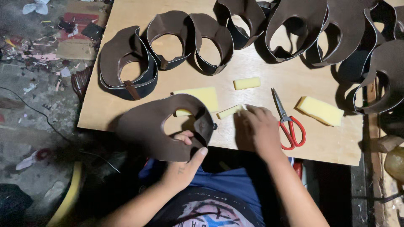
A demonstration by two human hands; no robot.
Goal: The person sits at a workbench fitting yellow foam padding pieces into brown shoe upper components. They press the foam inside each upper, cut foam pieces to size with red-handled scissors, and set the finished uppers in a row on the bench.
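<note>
My left hand (185, 162) grips a curved brown leather shoe upper (151, 126) at the near edge of the wooden board (261, 73), thumb on its outer face and fingers inside the opening. My right hand (259, 126) rests on the board with its fingertips touching a small yellow foam strip (229, 112). A larger yellow foam sheet (206, 96) lies partly behind the held upper.
Several more brown leather uppers (168, 35) stand in a row along the far side of the board. Red-handled scissors (288, 122) lie right of my right hand. Two other foam pieces (246, 83), (320, 110) lie nearby. Scraps litter the floor (42, 63) at left.
</note>
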